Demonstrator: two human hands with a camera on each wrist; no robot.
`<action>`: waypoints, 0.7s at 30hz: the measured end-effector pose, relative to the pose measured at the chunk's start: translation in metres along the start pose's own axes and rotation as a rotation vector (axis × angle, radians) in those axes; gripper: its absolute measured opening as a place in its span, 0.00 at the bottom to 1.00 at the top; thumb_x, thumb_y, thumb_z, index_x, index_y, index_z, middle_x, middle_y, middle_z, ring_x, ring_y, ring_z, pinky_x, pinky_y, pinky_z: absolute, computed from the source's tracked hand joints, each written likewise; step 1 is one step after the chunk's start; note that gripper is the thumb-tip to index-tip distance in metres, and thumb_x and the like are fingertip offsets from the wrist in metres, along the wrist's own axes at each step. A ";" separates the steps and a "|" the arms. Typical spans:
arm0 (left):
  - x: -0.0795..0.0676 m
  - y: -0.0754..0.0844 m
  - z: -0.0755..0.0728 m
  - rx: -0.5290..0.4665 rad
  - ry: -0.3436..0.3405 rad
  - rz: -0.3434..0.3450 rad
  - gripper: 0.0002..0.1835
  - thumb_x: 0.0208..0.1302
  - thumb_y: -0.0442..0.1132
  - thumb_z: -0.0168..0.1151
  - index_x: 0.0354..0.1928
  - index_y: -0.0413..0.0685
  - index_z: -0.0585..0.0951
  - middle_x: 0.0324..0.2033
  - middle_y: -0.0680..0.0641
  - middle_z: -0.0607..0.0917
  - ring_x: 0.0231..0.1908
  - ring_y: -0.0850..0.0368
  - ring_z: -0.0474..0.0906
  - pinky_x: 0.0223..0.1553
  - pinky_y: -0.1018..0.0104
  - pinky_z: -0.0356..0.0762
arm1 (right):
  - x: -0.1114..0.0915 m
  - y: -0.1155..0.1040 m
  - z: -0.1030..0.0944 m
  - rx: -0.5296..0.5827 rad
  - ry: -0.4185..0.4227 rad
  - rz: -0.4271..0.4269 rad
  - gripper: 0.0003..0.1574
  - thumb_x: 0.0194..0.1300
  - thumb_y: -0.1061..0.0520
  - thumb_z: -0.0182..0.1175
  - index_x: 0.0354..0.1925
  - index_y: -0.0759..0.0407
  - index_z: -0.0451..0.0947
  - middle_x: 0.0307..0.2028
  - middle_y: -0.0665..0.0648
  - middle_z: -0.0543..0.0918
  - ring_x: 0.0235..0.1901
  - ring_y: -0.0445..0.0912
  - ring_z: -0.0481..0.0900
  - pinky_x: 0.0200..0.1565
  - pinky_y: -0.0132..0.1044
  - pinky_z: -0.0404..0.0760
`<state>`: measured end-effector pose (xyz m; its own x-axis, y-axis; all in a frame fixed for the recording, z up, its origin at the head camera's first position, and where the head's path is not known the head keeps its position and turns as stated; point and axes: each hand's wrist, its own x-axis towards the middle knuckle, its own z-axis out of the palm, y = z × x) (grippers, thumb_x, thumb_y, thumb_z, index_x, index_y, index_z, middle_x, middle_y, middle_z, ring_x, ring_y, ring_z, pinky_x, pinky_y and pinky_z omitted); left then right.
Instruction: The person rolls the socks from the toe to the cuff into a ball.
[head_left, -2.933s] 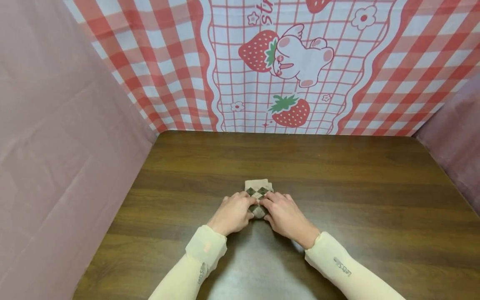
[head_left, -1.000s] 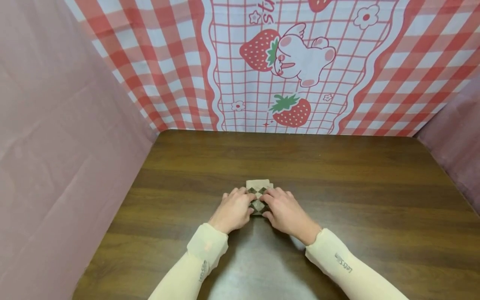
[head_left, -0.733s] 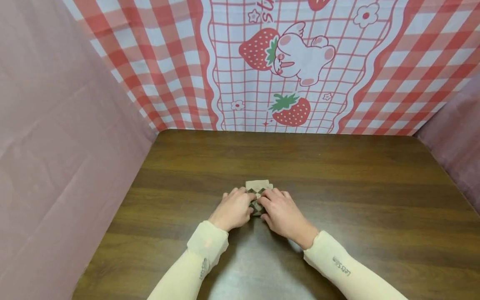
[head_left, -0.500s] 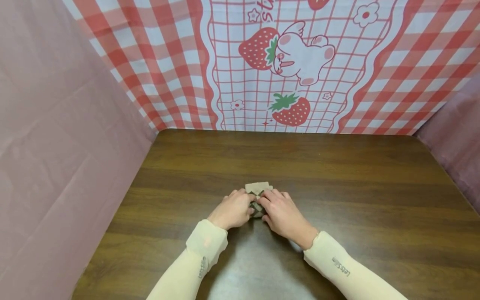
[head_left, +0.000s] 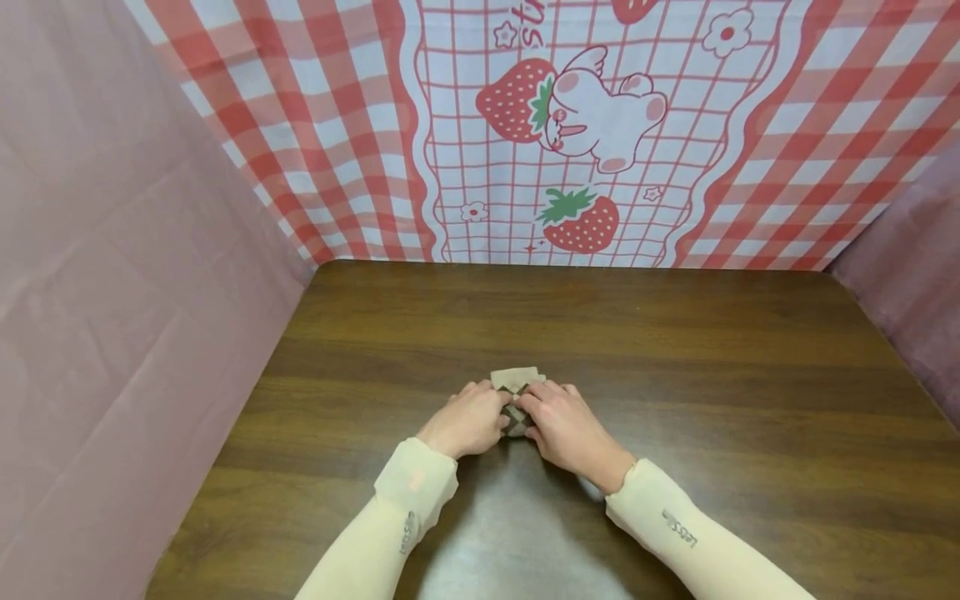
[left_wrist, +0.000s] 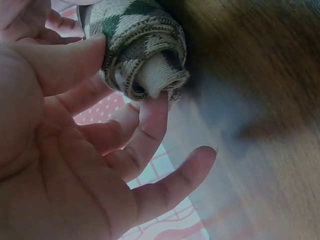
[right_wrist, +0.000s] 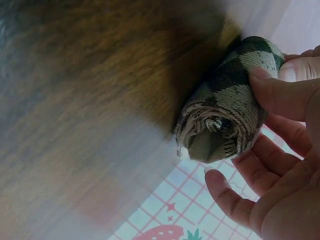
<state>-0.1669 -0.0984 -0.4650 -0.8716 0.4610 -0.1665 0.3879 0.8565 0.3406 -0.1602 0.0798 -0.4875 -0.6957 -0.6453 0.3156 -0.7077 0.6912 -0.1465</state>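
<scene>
Knit roll [head_left: 516,421]: lies low over the wooden table [head_left: 637,333], between both hands; shows dark green, cream and grey-brown diamonds outside, and coiled layers at the ends seen in the wrist views.
Beige flap [head_left: 513,377]: sticks out flat from the far side of the knit roll.
Left hand [head_left: 468,419]: grips the left end of the knit roll; presses a thumb on the outside, with one fingertip against the coiled end and the little finger stretched clear of it.
Right hand [head_left: 566,425]: pinches the right end of the knit roll; sets a thumb on the diamonds, with other fingers behind and the little finger apart from it.
Gap between index fingers: narrows to very little above the knit roll; touching or apart, impossible to tell.
Right sleeve [head_left: 652,492]: lies nearer than the knit roll and to its right; carries dark print, apparently "LetsSlim".
Left sleeve [head_left: 408,483]: lies nearer than the knit roll and to its left; bears similar print, "Lets" legible, the rest distorted by folds.
Strawberry curtain [head_left: 502,175]: hangs well beyond the knit roll; carries "str" in red, turned sideways and cut off at the top edge.
Pink cloth [head_left: 135,292]: hangs far left of the knit roll.
</scene>
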 end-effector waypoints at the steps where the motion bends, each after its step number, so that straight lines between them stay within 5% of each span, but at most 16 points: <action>1: 0.000 0.000 0.000 -0.002 0.000 0.000 0.17 0.71 0.41 0.59 0.59 0.50 0.81 0.51 0.43 0.81 0.48 0.45 0.76 0.47 0.46 0.75 | 0.000 0.000 0.000 0.002 0.001 0.002 0.24 0.46 0.64 0.77 0.43 0.59 0.82 0.38 0.55 0.81 0.41 0.53 0.78 0.41 0.52 0.76; 21: -0.004 -0.001 0.006 -0.023 0.063 0.011 0.20 0.73 0.44 0.56 0.62 0.47 0.79 0.50 0.45 0.77 0.47 0.49 0.71 0.45 0.50 0.73 | 0.003 0.004 0.000 0.036 -0.044 0.024 0.20 0.51 0.65 0.75 0.44 0.61 0.83 0.40 0.56 0.83 0.42 0.53 0.80 0.36 0.49 0.77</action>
<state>-0.1622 -0.0996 -0.4702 -0.8847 0.4542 -0.1046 0.3912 0.8456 0.3633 -0.1649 0.0808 -0.4868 -0.7169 -0.6428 0.2698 -0.6939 0.6953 -0.1872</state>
